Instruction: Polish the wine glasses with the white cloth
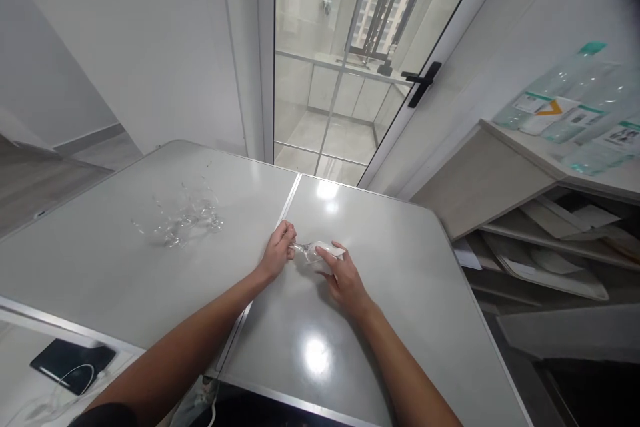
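Observation:
A clear stemmed glass lies sideways between my two hands, just above the grey table. My left hand is closed around its narrow stem end, so the foot is hidden. My right hand grips the bowl, thumb on the near side and fingers around the far side. Something white shows at the bowl's rim by my right fingers; whether it is cloth or paper I cannot tell. To the left, a cluster of clear, shiny objects rests on the table, their outlines too faint to name.
A metal seam divides the table. Behind it stands a glass door with a black handle. Large clear bottles stand on a cabinet at right, above shelves with papers and trays. A dark flat device and white cable lie lower left.

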Demonstrator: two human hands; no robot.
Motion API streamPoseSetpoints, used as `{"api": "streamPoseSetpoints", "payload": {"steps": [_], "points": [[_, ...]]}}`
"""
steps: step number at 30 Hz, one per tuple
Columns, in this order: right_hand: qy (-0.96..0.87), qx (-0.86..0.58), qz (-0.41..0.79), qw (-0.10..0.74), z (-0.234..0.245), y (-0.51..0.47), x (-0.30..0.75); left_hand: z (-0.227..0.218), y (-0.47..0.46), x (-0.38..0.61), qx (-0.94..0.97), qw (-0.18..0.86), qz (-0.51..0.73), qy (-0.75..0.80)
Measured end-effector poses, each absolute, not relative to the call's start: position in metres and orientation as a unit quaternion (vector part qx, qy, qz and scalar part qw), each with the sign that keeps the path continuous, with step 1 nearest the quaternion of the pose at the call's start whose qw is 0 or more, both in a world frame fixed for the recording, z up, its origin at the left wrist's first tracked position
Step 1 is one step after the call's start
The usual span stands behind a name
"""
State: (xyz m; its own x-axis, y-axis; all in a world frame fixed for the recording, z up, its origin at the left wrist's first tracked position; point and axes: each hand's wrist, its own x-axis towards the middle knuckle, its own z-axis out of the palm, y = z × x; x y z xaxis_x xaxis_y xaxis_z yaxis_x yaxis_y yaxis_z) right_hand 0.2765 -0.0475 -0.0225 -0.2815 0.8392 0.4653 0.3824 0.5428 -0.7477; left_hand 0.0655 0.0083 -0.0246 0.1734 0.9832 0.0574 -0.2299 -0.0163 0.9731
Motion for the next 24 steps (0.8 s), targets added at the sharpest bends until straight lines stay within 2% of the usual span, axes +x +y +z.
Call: {"api": "streamPoseSetpoints", "payload": {"steps": [1, 3, 6, 8, 10, 13, 15, 17, 20, 22, 24], "points": [[-0.775, -0.395, 0.230, 0.437, -0.024, -0.047, 0.278, -0.025, 0.009, 0.066, 0.482, 0.605, 0.507, 0.382], [-0.740, -0.418, 0.249, 0.464, -0.026, -0.048, 0.276, -0.025, 0.009, 0.064, 0.513, 0.588, 0.500, 0.377], [-0.583, -0.472, 0.404, 0.523, -0.024, -0.050, 0.269, -0.021, 0.005, 0.059, 0.629, 0.468, 0.513, 0.351], [-0.535, -0.464, 0.476, 0.521, -0.020, -0.050, 0.268, -0.020, 0.003, 0.059, 0.654, 0.418, 0.527, 0.346], [-0.583, -0.454, 0.449, 0.503, -0.018, -0.049, 0.271, -0.021, 0.002, 0.064, 0.596, 0.463, 0.543, 0.369], [-0.714, -0.422, 0.318, 0.459, -0.021, -0.049, 0.277, -0.025, 0.004, 0.070, 0.486, 0.590, 0.510, 0.394], [-0.729, -0.425, 0.284, 0.455, -0.024, -0.049, 0.277, -0.025, 0.006, 0.070, 0.479, 0.615, 0.491, 0.387], [-0.657, -0.455, 0.339, 0.496, -0.027, -0.050, 0.273, -0.023, 0.005, 0.068, 0.524, 0.575, 0.504, 0.375], [-0.506, -0.458, 0.492, 0.541, -0.023, -0.049, 0.265, -0.023, 0.004, 0.064, 0.595, 0.489, 0.529, 0.356], [-0.485, -0.438, 0.535, 0.536, -0.017, -0.048, 0.265, -0.024, 0.004, 0.065, 0.559, 0.503, 0.543, 0.374], [-0.509, -0.443, 0.506, 0.537, -0.009, -0.048, 0.269, -0.026, 0.005, 0.069, 0.470, 0.552, 0.559, 0.403]]}}
